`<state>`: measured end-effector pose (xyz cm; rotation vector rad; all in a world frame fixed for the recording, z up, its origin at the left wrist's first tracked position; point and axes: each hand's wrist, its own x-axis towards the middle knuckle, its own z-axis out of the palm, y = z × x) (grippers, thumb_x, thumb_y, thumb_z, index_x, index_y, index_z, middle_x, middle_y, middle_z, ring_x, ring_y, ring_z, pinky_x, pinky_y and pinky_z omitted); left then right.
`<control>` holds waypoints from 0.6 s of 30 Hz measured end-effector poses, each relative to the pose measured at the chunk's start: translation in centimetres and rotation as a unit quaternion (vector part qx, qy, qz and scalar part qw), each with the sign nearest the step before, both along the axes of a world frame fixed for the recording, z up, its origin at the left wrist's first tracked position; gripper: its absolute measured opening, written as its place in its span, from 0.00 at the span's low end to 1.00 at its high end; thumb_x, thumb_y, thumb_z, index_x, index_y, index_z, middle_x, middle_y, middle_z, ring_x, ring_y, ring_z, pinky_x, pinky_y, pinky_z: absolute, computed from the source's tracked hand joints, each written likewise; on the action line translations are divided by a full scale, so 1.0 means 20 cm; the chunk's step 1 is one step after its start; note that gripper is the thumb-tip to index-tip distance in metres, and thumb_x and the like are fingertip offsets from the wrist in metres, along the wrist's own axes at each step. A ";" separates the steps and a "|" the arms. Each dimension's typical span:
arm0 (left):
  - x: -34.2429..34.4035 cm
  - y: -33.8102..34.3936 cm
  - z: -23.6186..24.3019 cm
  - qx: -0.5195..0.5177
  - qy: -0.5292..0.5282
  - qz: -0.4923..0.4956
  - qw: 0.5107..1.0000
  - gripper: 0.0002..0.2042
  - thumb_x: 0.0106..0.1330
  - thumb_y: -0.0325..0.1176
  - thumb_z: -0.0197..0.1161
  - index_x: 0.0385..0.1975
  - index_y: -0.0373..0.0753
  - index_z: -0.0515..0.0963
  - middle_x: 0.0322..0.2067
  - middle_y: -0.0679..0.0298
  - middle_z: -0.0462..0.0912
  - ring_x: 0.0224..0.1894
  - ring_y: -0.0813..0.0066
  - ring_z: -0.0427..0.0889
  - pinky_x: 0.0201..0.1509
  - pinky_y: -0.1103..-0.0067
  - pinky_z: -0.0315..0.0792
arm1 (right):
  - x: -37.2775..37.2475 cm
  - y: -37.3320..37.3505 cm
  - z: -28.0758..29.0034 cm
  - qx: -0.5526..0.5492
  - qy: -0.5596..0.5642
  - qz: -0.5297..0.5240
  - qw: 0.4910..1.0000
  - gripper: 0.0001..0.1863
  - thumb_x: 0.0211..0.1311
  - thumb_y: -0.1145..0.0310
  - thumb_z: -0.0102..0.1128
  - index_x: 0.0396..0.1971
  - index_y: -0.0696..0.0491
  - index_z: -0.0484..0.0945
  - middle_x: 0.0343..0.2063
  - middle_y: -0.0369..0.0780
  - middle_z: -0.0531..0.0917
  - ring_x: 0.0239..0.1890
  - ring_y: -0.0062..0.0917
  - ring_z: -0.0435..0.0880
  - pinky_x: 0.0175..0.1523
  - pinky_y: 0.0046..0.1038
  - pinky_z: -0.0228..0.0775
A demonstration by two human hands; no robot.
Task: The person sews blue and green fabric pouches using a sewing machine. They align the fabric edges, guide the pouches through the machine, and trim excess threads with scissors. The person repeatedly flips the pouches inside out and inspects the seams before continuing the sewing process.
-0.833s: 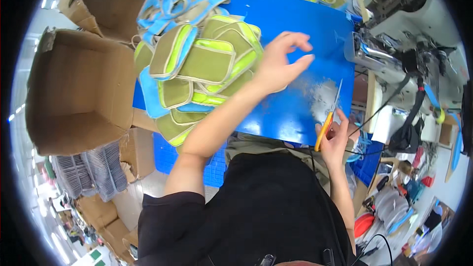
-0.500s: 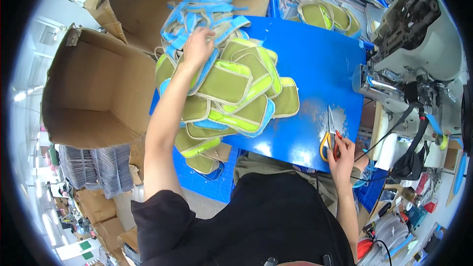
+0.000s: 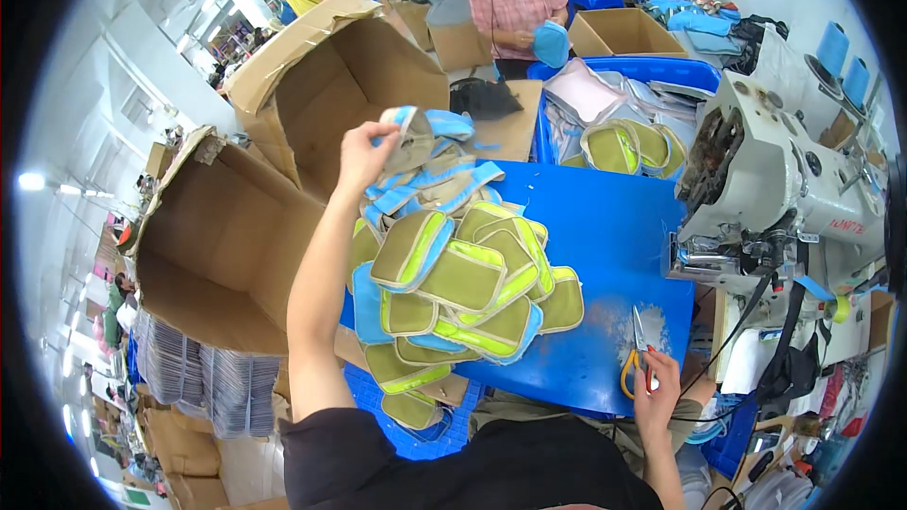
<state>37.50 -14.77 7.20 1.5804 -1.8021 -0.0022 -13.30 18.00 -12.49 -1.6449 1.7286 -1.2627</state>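
Note:
My left hand [image 3: 364, 156] is raised above the heap, pinching a grey cloth piece with blue edging [image 3: 416, 144]. More such grey and blue strips [image 3: 449, 184] lie loosely under it. In front of them, olive pouches with lime bands and beige binding [image 3: 460, 276] are piled on the blue table [image 3: 605, 236], some showing light blue fabric. At the table's front right, my right hand [image 3: 657, 382] is closed on the handles of scissors [image 3: 639, 340] with orange handles, their blades lying over the tabletop.
Large cardboard boxes [image 3: 208, 264] stand at left. Behind the table are a blue crate [image 3: 699, 71] of fabric pieces and a person in a pink checked shirt [image 3: 520, 14]. A white sewing machine [image 3: 756, 161] stands at right. Bundled grey stacks [image 3: 231, 387] sit lower left.
My left hand has moved from over the pouches up to the strips and lifted one. The view has tilted up, bringing other people into sight. The scissors stay in my right hand.

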 end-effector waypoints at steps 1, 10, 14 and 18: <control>-0.10 0.09 0.08 -0.005 0.122 -0.047 0.991 0.11 0.65 0.30 0.68 0.44 0.34 0.87 0.39 0.58 0.90 0.43 0.74 0.86 0.52 0.76 0.77 | 0.02 -0.04 0.05 -0.015 0.001 0.014 1.000 0.18 0.56 0.82 0.66 0.48 0.58 0.82 0.48 0.47 0.81 0.54 0.41 0.80 0.61 0.36 0.71; -0.99 1.11 0.09 0.073 0.310 -0.331 0.888 0.24 0.67 0.15 0.55 0.64 0.37 0.76 0.56 0.62 0.77 0.59 0.76 0.75 0.62 0.80 0.68 | 0.55 -0.33 0.82 -0.147 -0.069 0.133 0.978 0.19 0.57 0.74 0.71 0.49 0.59 0.82 0.47 0.47 0.84 0.49 0.38 0.84 0.56 0.32 0.74; -1.14 1.19 -0.04 0.028 0.281 -0.378 0.882 0.30 0.63 0.10 0.49 0.67 0.37 0.73 0.58 0.59 0.73 0.58 0.73 0.75 0.59 0.83 0.67 | 0.43 -0.23 0.71 0.044 -0.143 0.246 0.958 0.24 0.61 0.72 0.68 0.56 0.62 0.75 0.41 0.43 0.85 0.43 0.30 0.84 0.52 0.26 0.73; -1.31 1.24 -0.18 0.088 0.436 -0.348 0.825 0.33 0.60 0.09 0.51 0.69 0.36 0.70 0.59 0.58 0.72 0.60 0.70 0.75 0.60 0.81 0.70 | 0.39 -0.11 0.71 0.049 -0.309 0.235 0.920 0.26 0.63 0.70 0.65 0.60 0.64 0.73 0.47 0.46 0.82 0.49 0.32 0.82 0.53 0.30 0.72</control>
